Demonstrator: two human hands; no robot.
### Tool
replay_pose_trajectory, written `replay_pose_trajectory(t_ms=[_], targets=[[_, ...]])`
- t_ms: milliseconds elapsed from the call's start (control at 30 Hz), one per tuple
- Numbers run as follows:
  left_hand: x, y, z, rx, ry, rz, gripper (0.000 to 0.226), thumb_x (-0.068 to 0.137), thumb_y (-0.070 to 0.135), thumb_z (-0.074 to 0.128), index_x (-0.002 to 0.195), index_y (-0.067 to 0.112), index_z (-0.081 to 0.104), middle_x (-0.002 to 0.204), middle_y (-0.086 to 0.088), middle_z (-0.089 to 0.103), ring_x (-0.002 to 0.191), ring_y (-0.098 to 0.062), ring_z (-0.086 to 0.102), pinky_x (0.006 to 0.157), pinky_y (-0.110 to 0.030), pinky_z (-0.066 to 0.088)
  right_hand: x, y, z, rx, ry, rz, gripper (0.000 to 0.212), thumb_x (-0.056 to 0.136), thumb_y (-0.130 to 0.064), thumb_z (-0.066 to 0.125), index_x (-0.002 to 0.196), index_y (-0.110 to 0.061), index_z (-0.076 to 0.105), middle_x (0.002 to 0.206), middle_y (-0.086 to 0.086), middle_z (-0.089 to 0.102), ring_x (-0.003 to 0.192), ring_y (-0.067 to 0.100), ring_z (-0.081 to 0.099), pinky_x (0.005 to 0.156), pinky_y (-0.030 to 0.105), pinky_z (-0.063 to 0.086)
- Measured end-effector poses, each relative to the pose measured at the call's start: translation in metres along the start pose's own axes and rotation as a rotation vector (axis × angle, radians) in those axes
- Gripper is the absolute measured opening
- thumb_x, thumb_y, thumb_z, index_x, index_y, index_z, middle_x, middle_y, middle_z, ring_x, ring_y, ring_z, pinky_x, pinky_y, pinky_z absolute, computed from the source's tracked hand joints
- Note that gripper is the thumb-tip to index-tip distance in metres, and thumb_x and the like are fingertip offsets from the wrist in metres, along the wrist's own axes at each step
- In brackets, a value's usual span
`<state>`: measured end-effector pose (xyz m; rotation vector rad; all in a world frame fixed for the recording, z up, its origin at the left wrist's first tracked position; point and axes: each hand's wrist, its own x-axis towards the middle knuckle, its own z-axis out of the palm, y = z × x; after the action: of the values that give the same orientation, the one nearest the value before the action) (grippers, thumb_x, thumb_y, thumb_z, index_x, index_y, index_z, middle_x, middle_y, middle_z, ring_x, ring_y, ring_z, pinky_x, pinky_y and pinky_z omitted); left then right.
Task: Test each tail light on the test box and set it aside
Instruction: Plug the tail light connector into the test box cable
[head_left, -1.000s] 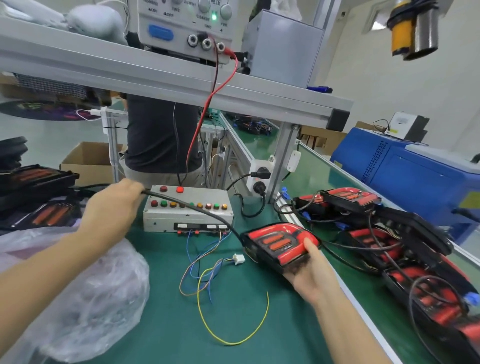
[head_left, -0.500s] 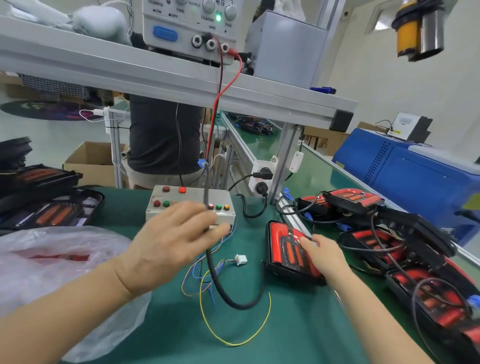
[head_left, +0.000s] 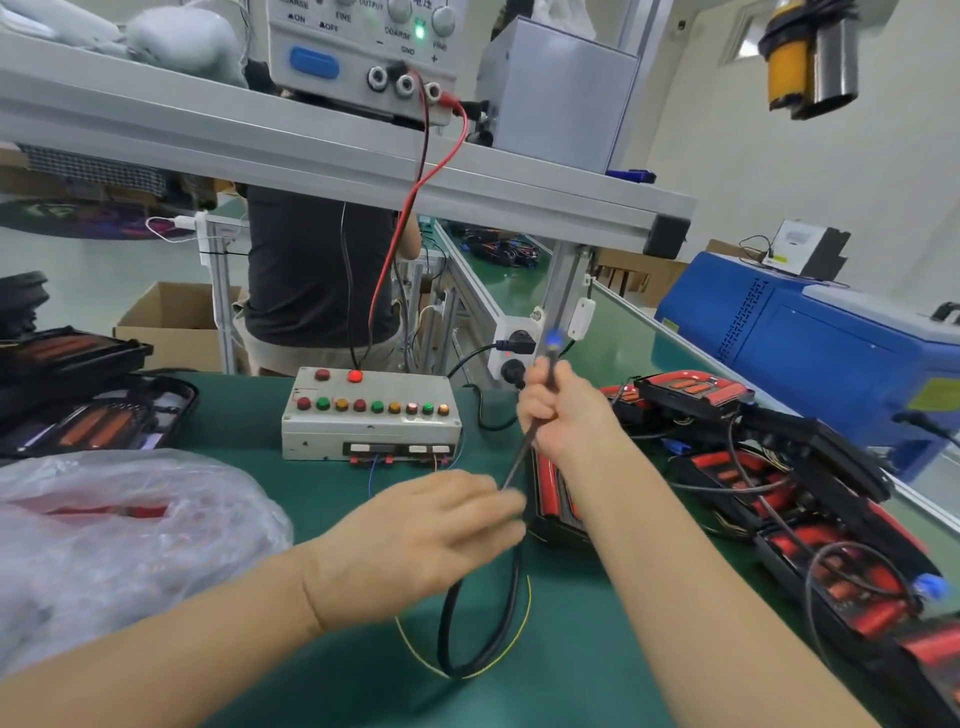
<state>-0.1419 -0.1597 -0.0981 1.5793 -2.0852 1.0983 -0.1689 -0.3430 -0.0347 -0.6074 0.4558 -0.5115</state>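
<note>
Head view: right hand (head_left: 563, 415) grips the cable (head_left: 480, 613); left hand (head_left: 421, 545) seems to pinch it lower, blurred.

Right hand (head_left: 563, 415) now grips cable (head_left: 511, 475) (left the lamp).

The right hand (head_left: 563, 415) grips the black cable (head_left: 480, 618) (blue-tipped) above the tail light (head_left: 553, 499); the left hand (head_left: 415, 545) holds its loop. The test box (head_left: 371, 415) sits near the desk's (head_left: 311, 686) far edge.

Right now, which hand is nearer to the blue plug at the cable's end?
Right. The right hand grips the cable just below the blue plug; the left hand is lower down the cable.
</note>
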Motion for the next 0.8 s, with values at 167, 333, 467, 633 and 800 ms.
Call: replay_pose_trajectory(t_ms=[167,333,467,633,800], targets=[[-0.006,-0.009,0.024,-0.431,-0.477,-0.934,0.083,0.082,0.043,0.068,0.148,0.031,0.020,0.146,0.010,0.029,0.132,-0.013,0.034,0.105,-0.023,0.033,-0.011,-0.013,-0.012,-0.214,-0.005,-0.383,0.033,0.101,-0.048,0.040,0.108,-0.025,0.062,0.048,-0.009,0.022,0.037,0.005,0.016,0.032,0.017,0.017],[-0.007,-0.023,0.048,-0.653,-0.603,-1.210,0.014,0.087,0.009,0.056,0.075,0.015,0.062,0.056,0.007,0.056,0.058,-0.015,0.054,0.056,-0.021,0.040,-0.019,0.001,-0.029,-0.435,-0.138,-0.455,0.024,0.102,-0.028,0.046,0.111,-0.016,0.065,0.053,-0.008,0.034,0.044,0.005,0.025,0.038,0.016,0.023],[-0.009,-0.048,0.039,-1.188,-0.154,-1.670,0.021,0.087,-0.012,0.054,0.096,0.004,0.065,0.064,-0.006,0.063,0.040,-0.010,0.052,0.039,-0.018,0.041,-0.013,0.013,-0.042,-0.648,-0.276,-0.413,0.022,0.101,-0.013,0.046,0.104,-0.022,0.067,0.065,-0.007,0.055,0.040,0.001,0.028,0.036,0.011,0.021],[-0.011,-0.062,0.022,-1.266,-0.002,-1.788,0.046,0.080,-0.017,0.033,0.102,0.009,0.063,0.078,-0.008,0.057,0.037,-0.009,0.037,0.033,-0.015,0.027,-0.013,0.042,-0.048,-1.073,-0.257,-0.458,0.021,0.100,-0.029,0.051,0.101,-0.039,0.069,0.046,-0.018,0.040,0.042,-0.001,0.036,0.042,0.006,0.027],[-0.019,-0.069,0.010,-1.176,-0.083,-1.671,0.010,0.089,0.023,0.060,0.088,0.015,0.067,0.067,0.000,0.054,0.037,-0.006,0.021,0.035,-0.016,0.016,-0.014,0.049,-0.050,-1.200,-0.305,-0.490,0.024,0.100,-0.025,0.052,0.087,-0.036,0.069,0.054,-0.018,0.054,0.049,-0.002,0.044,0.051,0.013,0.038]])
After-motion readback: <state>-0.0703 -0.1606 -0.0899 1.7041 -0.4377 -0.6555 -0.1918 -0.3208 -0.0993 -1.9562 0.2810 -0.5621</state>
